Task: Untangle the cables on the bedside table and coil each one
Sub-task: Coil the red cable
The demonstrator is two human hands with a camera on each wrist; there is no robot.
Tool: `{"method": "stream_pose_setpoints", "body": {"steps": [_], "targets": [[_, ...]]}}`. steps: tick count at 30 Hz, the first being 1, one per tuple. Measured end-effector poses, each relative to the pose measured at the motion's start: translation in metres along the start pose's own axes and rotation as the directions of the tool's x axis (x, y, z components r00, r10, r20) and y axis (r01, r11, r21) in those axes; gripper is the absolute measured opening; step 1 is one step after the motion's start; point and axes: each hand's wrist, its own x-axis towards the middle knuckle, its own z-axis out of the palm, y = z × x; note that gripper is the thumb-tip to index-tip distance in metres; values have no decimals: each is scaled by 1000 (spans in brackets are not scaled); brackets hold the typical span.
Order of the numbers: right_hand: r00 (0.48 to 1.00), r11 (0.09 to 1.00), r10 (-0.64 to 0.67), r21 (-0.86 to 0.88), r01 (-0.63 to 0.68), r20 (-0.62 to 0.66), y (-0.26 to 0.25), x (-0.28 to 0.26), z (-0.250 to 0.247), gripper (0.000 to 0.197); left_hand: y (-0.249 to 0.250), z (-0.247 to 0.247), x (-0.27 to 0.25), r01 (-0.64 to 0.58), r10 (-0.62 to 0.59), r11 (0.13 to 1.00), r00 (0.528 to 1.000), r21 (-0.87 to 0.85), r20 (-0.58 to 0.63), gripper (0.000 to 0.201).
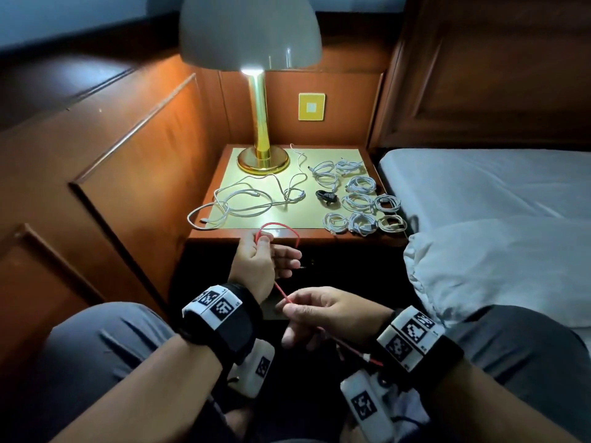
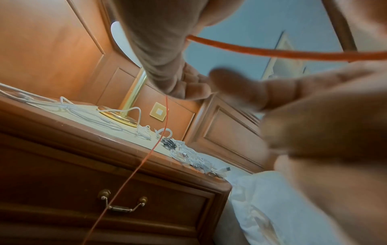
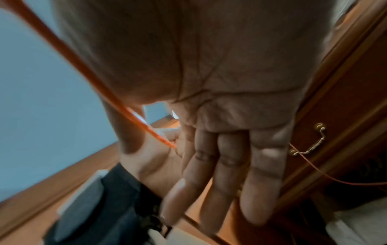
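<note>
Pinched twice: your left hand (image 1: pixel 260 262) holds the red cable (image 1: pixel 279 226) at its first loop above the bedside table (image 1: pixel 323 234) edge, your right hand (image 1: pixel 315 310) pinching the slack nearer you, cable running diagonally between, tail trailing rightward.

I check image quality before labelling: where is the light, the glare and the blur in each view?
Head view: the lit lamp brightens the bedside table, glare on its front edge, room around dark, straight edges bowed. Left wrist view: the left hand and red cable are close and blurred; the table is sharper. Right wrist view: the right hand is dim and motion-blurred.
</note>
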Motion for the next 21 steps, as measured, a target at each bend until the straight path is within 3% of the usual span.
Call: {"method": "stream_pose_setpoints", "body": {"steps": [3,5,8,10,12,14,15,16,19,21], "targets": [[999,1000,12,23,-11,-47,-6,-14,2,14,4,-8,-2,-48,48,999,997,-11,-67,17],[990,994,-3,-104,-12,-143,-11,-24,-4,19,7,-17,-3,-43,42,999,995,-13,-91,18],[966,980,-99,-189,54,-238,-16,-37,-14,30,10,-34,-1,-51,56,998,989,39,-140,40],[943,987,-159,-70,144,-293,-20,-41,-17,32,12,-45,0,-46,82,968,987,245,-139,54],[923,949,-202,168,268,-328,-26,-43,-17,33,12,-51,-5,-5,43,837,997,548,-57,67],[906,851,-249,370,373,-342,-31,-42,-22,30,12,-48,-15,38,-23,681,999,731,-30,64],[898,802,-279,433,412,-340,-32,-41,-25,27,13,-45,-19,27,-26,647,1000,762,-13,56],[892,765,-303,473,437,-334,-32,-39,-27,25,16,-41,-22,-11,-14,660,1000,751,26,55],[892,732,-325,514,448,-315,-27,-31,-26,24,16,-30,-24,-205,71,812,964,547,256,71],[895,728,-311,525,441,-321,-25,-26,-23,26,14,-20,-25,-195,46,892,936,407,348,60]]}}
